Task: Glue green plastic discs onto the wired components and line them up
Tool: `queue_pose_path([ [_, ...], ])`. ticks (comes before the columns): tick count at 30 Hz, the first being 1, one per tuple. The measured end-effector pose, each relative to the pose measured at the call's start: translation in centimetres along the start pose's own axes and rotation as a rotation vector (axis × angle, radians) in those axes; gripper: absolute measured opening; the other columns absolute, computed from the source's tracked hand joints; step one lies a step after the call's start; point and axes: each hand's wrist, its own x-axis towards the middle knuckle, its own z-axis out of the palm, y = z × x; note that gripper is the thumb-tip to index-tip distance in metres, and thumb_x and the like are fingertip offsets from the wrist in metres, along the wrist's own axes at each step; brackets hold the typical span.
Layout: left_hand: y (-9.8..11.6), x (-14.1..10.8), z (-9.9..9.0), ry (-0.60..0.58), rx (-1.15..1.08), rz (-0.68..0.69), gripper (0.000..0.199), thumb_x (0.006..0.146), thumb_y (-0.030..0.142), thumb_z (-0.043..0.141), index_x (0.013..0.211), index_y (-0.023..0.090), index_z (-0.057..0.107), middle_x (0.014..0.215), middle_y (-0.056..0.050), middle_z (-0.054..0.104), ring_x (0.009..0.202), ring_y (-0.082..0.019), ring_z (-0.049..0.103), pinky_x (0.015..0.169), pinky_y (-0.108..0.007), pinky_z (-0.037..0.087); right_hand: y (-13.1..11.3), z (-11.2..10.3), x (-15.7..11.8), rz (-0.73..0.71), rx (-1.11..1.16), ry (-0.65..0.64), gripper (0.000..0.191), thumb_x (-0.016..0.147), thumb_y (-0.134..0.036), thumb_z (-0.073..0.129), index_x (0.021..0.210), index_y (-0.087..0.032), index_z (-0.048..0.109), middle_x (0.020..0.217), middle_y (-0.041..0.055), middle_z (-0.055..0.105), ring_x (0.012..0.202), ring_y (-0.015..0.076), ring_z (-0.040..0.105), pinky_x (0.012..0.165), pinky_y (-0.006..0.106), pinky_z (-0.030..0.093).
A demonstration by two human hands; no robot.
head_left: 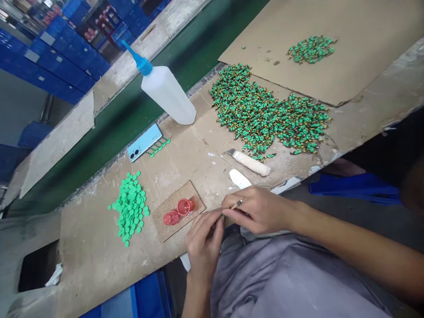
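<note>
Tan worn workbench (99,265), left hand (203,245) and right hand (256,210) pinching a tiny green part (222,215), blue storage bins (62,57) beyond

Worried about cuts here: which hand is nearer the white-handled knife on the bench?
Right. The right hand sits just below the white-handled knife, not touching it; the left hand is farther off, beyond the right hand.
</note>
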Motion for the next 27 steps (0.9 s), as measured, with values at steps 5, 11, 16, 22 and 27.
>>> queue_pose_path([
  [5, 0.3, 0.1, 0.0, 0.012, -0.022, -0.007, 0.024, 0.09, 0.001, 0.067, 0.108, 0.016, 0.07, 0.096, -0.006, 0.076, 0.086, -0.015, 0.071, 0.082, -0.025, 0.058, 0.0, 0.1, 0.1, -0.085, -0.092, -0.036, 0.031, 0.11, -0.027, 0.039, 0.091, -0.016, 0.061, 0.08, 0.0046, 0.066, 0.072, 0.0162, 0.062, 0.067, 0.025, 0.045],
  [11, 0.3, 0.3, -0.1, 0.003, -0.087, -0.026, 0.02, 0.09, 0.003, 0.069, 0.105, 0.017, 0.069, 0.098, -0.007, 0.076, 0.087, -0.017, 0.071, 0.081, -0.027, 0.058, -0.2, 0.2, 0.4, -0.19, -0.187, -0.172, 0.02, 0.101, -0.009, 0.044, 0.091, -0.017, 0.059, 0.079, 0.0014, 0.059, 0.069, 0.0148, 0.054, 0.064, 0.025, 0.038],
  [16, 0.1, 0.0, 0.0, -0.005, -0.129, -0.025, 0.024, 0.091, 0.003, 0.069, 0.11, 0.017, 0.067, 0.098, -0.008, 0.076, 0.086, -0.018, 0.07, 0.079, -0.031, 0.059, -0.2, 0.0, 0.6, -0.242, -0.237, -0.24, 0.022, 0.1, -0.007, 0.044, 0.089, -0.019, 0.059, 0.077, 0.0002, 0.055, 0.068, 0.0151, 0.049, 0.063, 0.027, 0.035],
  [22, -0.1, -0.2, 0.4, 0.035, -0.154, -0.009, 0.021, 0.095, 0.009, 0.065, 0.114, 0.018, 0.067, 0.097, -0.008, 0.077, 0.085, -0.019, 0.072, 0.078, -0.031, 0.061, -0.2, -0.3, 1.2, -0.226, -0.174, -0.28, 0.029, 0.105, -0.011, 0.04, 0.081, -0.02, 0.053, 0.074, -0.001, 0.051, 0.063, 0.0136, 0.044, 0.06, 0.026, 0.034],
  [27, -0.3, -0.4, 0.5, 0.05, -0.171, -0.004, 0.021, 0.095, 0.008, 0.065, 0.114, 0.017, 0.066, 0.1, -0.007, 0.077, 0.088, -0.018, 0.072, 0.08, -0.031, 0.06, -0.1, -0.1, 1.1, -0.178, -0.112, -0.237, 0.028, 0.105, -0.012, 0.04, 0.082, -0.02, 0.052, 0.074, 0.0001, 0.053, 0.064, 0.0128, 0.048, 0.058, 0.024, 0.036],
])
